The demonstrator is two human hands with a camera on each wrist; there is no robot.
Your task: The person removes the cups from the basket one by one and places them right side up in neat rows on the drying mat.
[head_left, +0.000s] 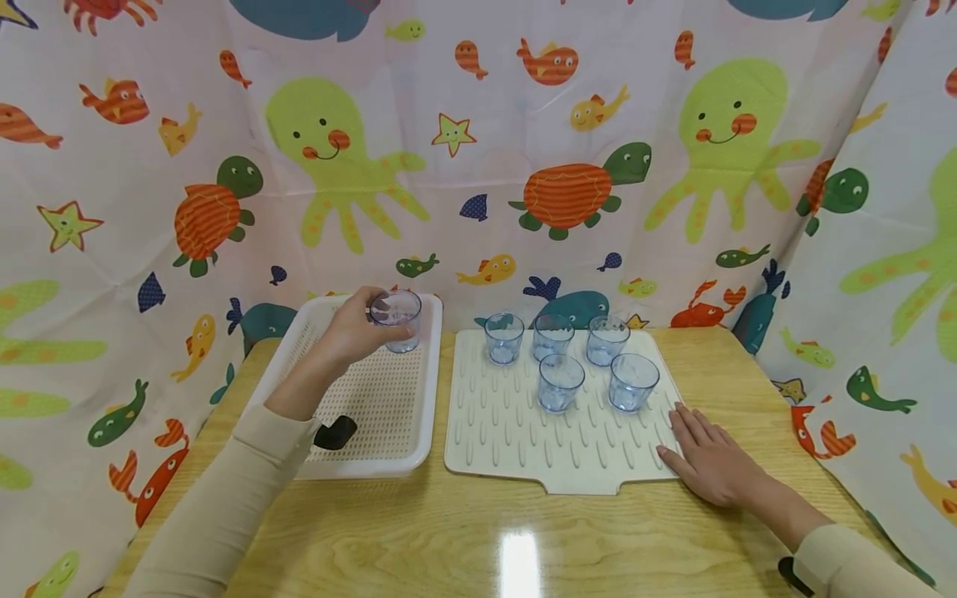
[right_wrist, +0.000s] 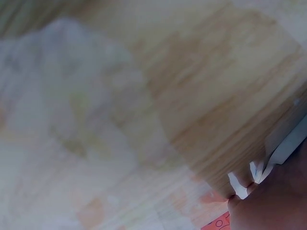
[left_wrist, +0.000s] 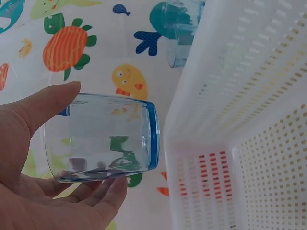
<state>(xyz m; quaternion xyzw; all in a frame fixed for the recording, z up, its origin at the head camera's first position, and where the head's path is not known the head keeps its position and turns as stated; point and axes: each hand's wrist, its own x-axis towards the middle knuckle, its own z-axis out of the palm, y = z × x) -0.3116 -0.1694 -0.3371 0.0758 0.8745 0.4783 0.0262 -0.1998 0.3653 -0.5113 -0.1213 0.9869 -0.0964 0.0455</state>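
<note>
My left hand [head_left: 357,330] grips a clear bluish glass [head_left: 398,320] over the far right part of a white perforated basket [head_left: 432,390]. In the left wrist view the thumb lies on one side of the glass [left_wrist: 103,136] and the fingers on the other. Several similar glasses stand upright on a cream ridged drying mat [head_left: 501,444]: three in a back row, two in front. My right hand [head_left: 710,465] rests flat beside the mat's right edge, fingers straight, fingertips near or touching the rim. The right wrist view is blurred and shows only part of that hand.
Basket and mat stand side by side on a wooden table [head_left: 419,531], a narrow gap between them. A curtain [head_left: 478,232] printed with sea animals hangs behind the table and along both sides. A small black object [head_left: 335,433] shows by the left cuff, over the basket.
</note>
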